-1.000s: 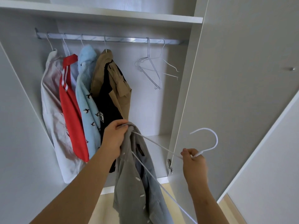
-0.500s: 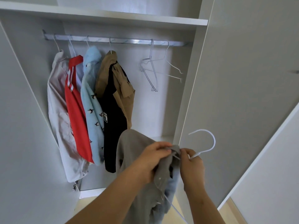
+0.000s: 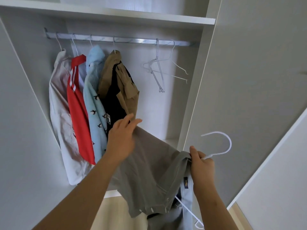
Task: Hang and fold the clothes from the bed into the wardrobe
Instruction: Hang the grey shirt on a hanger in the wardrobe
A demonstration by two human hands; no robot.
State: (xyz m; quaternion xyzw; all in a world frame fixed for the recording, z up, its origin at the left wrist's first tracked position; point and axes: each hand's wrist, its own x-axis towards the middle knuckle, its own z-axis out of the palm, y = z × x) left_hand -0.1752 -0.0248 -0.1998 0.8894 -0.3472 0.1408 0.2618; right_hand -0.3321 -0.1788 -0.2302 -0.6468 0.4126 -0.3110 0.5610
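Wardrobe rail (image 3: 126, 40) has a gap past its middle, high above the right hand (image 3: 201, 161) pinching the white hanger (image 3: 230, 143) and grey shirt (image 3: 149, 163), while the flat left hand (image 3: 122, 138) rests on it.

Label (image 3: 186, 183) on grey shirt (image 3: 149, 171) and patch (image 3: 108, 119) on black garment (image 3: 113, 100) are illegible.

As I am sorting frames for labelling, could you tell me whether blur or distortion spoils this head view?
Head view: left hand smeared by motion; right hand and white hanger sharper; the wide lens bows the wardrobe door edges; light soft, no harsh glare.
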